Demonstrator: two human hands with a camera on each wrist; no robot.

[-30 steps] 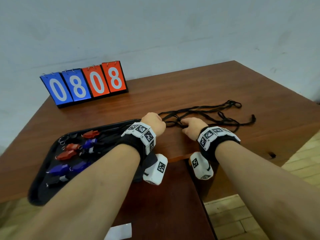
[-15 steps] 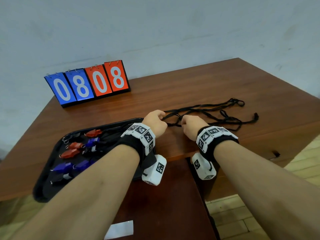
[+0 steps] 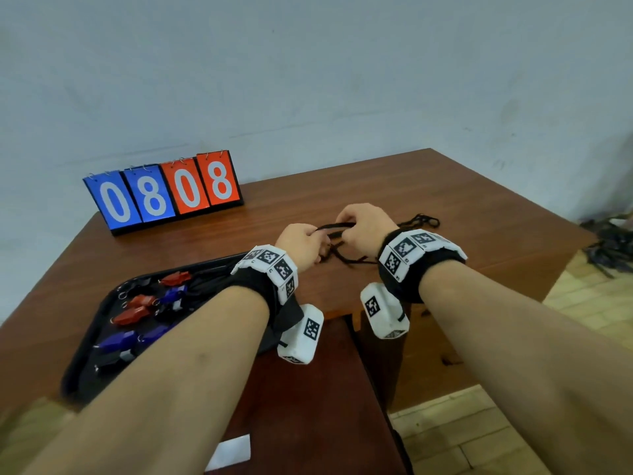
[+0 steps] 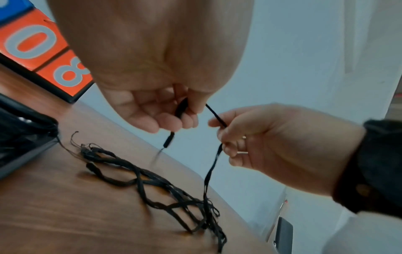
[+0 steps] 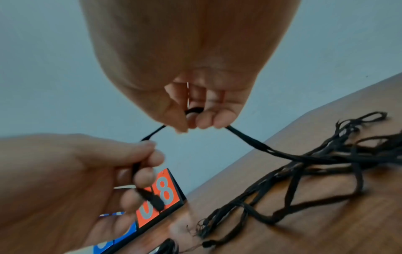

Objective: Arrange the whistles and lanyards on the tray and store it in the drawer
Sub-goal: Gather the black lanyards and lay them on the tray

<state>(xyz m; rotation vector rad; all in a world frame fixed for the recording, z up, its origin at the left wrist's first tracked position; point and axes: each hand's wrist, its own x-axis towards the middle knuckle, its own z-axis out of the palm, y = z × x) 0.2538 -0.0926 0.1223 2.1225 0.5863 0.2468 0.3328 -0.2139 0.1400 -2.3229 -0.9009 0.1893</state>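
Tabletop (image 3: 445, 207): lanyard (image 3: 334, 227) between both hands.

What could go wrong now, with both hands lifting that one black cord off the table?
The lanyard pinched by the left hand and right hand runs down into the tangled pile, so pulling may drag or knot the others. Dragged cords could slide off the table edge beside the pile.

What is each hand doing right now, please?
Left hand: fingers curled, pinching the black lanyard.
Right hand: fingers curled, gripping the same lanyard.
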